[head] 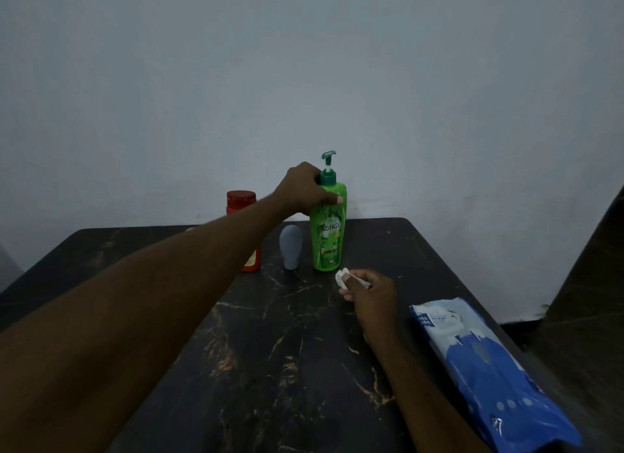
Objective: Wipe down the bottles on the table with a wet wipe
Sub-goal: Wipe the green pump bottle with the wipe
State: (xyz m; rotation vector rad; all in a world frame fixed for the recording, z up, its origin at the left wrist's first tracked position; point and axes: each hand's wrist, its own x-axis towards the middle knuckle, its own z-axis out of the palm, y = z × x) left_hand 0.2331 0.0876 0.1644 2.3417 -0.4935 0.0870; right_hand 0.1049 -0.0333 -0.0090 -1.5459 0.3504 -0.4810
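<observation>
A green pump bottle stands upright near the back of the dark marbled table. My left hand grips it round the shoulder, just under the pump collar. My right hand pinches a crumpled white wet wipe just below and right of the bottle's base, apart from it. A small grey-blue bottle stands just left of the green one. A red bottle with a red cap stands further left, partly hidden by my left forearm.
A blue and white wet wipe pack lies on the table's right side, reaching toward the near right edge. A pale wall rises directly behind the bottles. A dark object stands past the right table edge.
</observation>
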